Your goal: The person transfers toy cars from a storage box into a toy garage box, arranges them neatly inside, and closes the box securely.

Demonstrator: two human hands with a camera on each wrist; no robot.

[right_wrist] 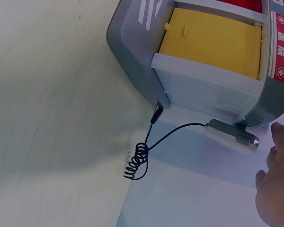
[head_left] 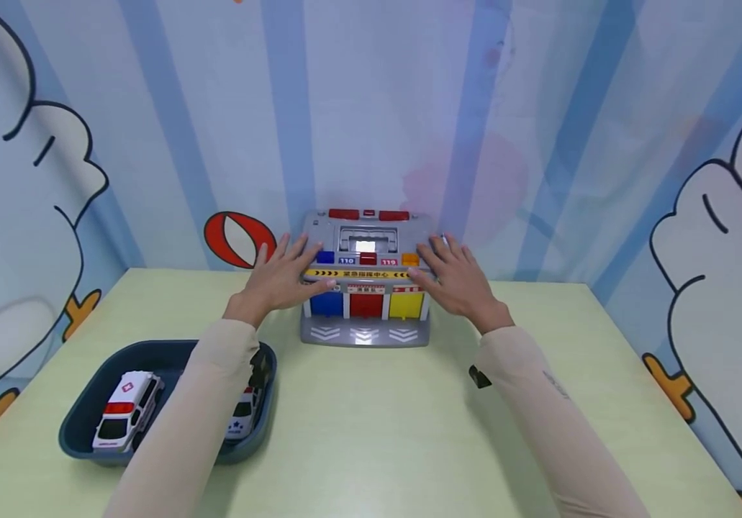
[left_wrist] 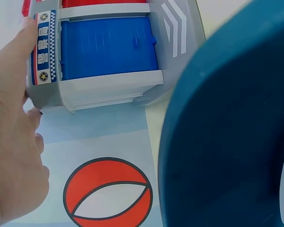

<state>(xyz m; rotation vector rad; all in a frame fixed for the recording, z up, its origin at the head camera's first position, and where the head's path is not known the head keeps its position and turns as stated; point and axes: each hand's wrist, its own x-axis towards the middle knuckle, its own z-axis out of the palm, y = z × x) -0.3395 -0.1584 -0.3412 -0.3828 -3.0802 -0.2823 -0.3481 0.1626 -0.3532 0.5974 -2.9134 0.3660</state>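
Observation:
A grey toy rescue station [head_left: 365,332] stands at the back of the table, with blue [head_left: 327,304], red [head_left: 366,305] and yellow [head_left: 406,306] garage doors down. My left hand [head_left: 280,277] rests at its left upper edge, fingers spread and thumb along the front. At the opposite edge lies my right hand [head_left: 458,280], its fingers extended up the side. The left wrist view shows the thumb [left_wrist: 26,38] right at the police sticker [left_wrist: 43,47]. A small handset [right_wrist: 232,135] hangs on the station's right side, joined by a coiled black cord [right_wrist: 139,156].
A dark blue bin [head_left: 75,414] stands on the left of the table [head_left: 371,432], partly under my left forearm. It holds a white toy ambulance [head_left: 126,414] and a toy police car [head_left: 241,417]. A striped, printed curtain [head_left: 371,108] hangs right behind the station.

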